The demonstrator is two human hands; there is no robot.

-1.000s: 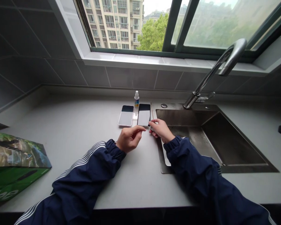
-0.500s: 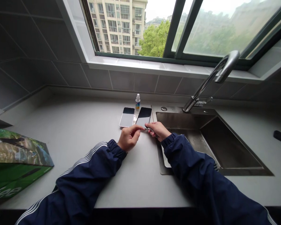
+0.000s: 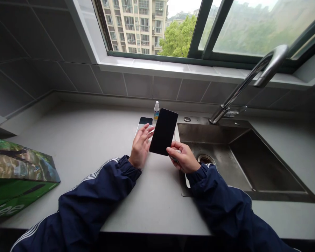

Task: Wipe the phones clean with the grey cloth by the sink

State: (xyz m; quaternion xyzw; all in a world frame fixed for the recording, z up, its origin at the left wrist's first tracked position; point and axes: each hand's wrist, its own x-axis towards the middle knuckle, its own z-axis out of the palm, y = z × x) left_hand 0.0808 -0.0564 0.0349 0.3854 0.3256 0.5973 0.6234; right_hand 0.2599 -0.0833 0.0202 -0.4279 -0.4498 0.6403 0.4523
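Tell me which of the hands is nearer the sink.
Right. The right hand, holding a phone, is at the left edge of the sink; the left hand is farther off, left of that phone.

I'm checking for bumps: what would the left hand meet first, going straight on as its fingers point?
The left hand would probably meet the black phone in the right hand; depth is unclear, so it might reach the bottle.

Soft daylight through the window [image 3: 212, 31], edges stretched
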